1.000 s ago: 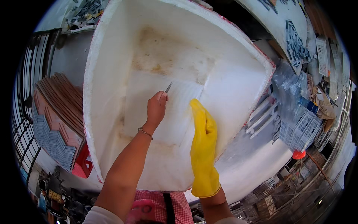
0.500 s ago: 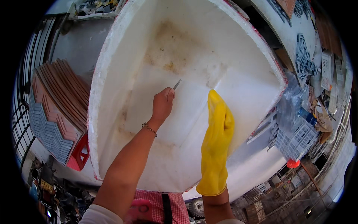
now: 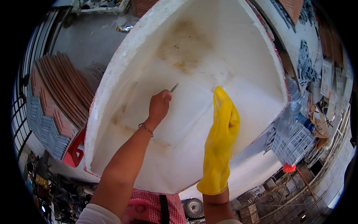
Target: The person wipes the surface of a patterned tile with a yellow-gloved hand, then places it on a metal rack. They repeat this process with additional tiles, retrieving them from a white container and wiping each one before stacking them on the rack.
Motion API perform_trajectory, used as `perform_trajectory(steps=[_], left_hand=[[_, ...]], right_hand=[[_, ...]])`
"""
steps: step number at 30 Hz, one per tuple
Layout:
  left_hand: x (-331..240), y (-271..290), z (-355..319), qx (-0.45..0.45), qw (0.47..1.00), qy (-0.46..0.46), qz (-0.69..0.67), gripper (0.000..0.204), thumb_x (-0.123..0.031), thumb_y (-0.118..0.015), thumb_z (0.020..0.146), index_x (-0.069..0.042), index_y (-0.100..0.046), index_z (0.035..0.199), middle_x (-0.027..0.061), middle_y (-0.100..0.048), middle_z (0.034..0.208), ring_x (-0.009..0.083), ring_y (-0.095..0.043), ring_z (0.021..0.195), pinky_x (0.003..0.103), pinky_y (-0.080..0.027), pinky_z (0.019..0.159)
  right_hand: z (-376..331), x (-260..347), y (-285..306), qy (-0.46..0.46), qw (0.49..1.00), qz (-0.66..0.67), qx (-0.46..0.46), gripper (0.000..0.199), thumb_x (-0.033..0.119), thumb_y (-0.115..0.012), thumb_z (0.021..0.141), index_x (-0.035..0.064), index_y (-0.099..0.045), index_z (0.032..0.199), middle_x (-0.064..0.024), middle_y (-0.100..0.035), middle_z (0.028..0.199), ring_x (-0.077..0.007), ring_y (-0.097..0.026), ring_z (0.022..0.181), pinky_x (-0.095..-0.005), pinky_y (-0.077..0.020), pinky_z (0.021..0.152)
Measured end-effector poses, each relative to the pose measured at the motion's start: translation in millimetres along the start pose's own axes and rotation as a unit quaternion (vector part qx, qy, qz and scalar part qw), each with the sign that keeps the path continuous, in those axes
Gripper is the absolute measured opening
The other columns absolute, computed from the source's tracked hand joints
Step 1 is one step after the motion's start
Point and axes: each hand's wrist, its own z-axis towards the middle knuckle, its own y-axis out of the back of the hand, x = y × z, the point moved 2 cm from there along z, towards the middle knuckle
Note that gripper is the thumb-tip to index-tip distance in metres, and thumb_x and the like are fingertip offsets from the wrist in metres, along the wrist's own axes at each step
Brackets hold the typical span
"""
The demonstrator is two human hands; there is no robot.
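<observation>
My bare left hand [image 3: 159, 105], with a chain bracelet at the wrist, is closed around a small pointed metal tool [image 3: 174, 87] that looks like a short blade or tweezers. Its tip points forward and right, over the inside of a large white foam box [image 3: 108, 89]. To the right, my right hand [image 3: 225, 115] wears a long yellow rubber glove. Its fingers are drawn together toward the tip and curled at the side; what they hold, if anything, is hidden. Brown stains [image 3: 182, 44] mark the box's far inner wall.
On the left stand stacked reddish-brown curved panels [image 3: 65, 86], with a red plastic stool [image 3: 75, 151] beneath. Plastic bags and white crates [image 3: 292, 140] crowd the right side. Below left is a motorbike [image 3: 41, 181], and a wheel [image 3: 193, 208] shows at the bottom.
The box appears turned and shifted a little in view. My left hand with the metal tool sits slightly farther left and lower, my gloved right hand slightly farther right.
</observation>
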Motion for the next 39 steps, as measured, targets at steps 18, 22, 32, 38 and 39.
perform_trajectory(steps=[18, 22, 32, 38, 39], left_hand=[[-28, 21, -80, 0.047, 0.997, -0.028, -0.049, 0.025, -0.017, -0.044, 0.089, -0.002, -0.049, 0.069, 0.0089, -0.041, 0.052, 0.0168, -0.038, 0.046, 0.029, -0.035, 0.047], [-22, 39, -106, 0.054, 0.998, 0.024, -0.02, 0.026, -0.019, -0.043, 0.089, -0.002, -0.05, 0.07, 0.0109, -0.045, 0.053, 0.021, -0.044, 0.047, 0.032, -0.037, 0.049], [-56, 148, -224, 0.171, 0.982, 0.005, -0.073, 0.028, -0.021, -0.04, 0.089, -0.002, -0.052, 0.073, 0.0123, -0.047, 0.056, 0.0235, -0.047, 0.051, 0.034, -0.039, 0.052], [-20, 245, -289, 0.113, 0.991, -0.054, -0.057, 0.029, -0.021, -0.039, 0.089, 0.0, -0.051, 0.072, 0.0143, -0.051, 0.059, 0.0282, -0.051, 0.055, 0.037, -0.04, 0.055], [-13, 264, -300, 0.087, 0.994, -0.058, -0.043, 0.03, -0.021, -0.039, 0.089, 0.0, -0.05, 0.071, 0.0141, -0.051, 0.059, 0.0276, -0.051, 0.055, 0.037, -0.04, 0.055]], right_hand=[[62, -129, -7, 0.289, 0.743, -0.402, 0.45, 0.059, 0.027, -0.066, 0.069, 0.0031, -0.047, 0.12, -0.0177, -0.048, 0.121, -0.0341, -0.046, 0.11, -0.0374, -0.0361, 0.093], [34, -145, -36, 0.172, 0.734, -0.412, 0.512, 0.045, 0.016, -0.056, 0.077, 0.0055, -0.048, 0.12, -0.0152, -0.048, 0.122, -0.0306, -0.049, 0.107, -0.0346, -0.0392, 0.09], [-52, -49, -6, 0.026, 0.878, -0.377, 0.293, 0.03, 0.017, -0.05, 0.086, 0.0089, -0.054, 0.115, -0.0112, -0.06, 0.103, -0.0172, -0.055, 0.099, -0.0264, -0.0421, 0.083], [-116, 113, 42, -0.134, 0.965, -0.158, 0.163, 0.026, 0.02, -0.05, 0.087, 0.0075, -0.058, 0.108, -0.0093, -0.062, 0.084, -0.0127, -0.057, 0.071, -0.0219, -0.0445, 0.061], [-133, 137, 45, -0.114, 0.974, -0.136, 0.141, 0.026, 0.02, -0.051, 0.086, 0.0064, -0.058, 0.107, -0.0101, -0.062, 0.081, -0.0119, -0.056, 0.064, -0.0208, -0.0444, 0.056]])
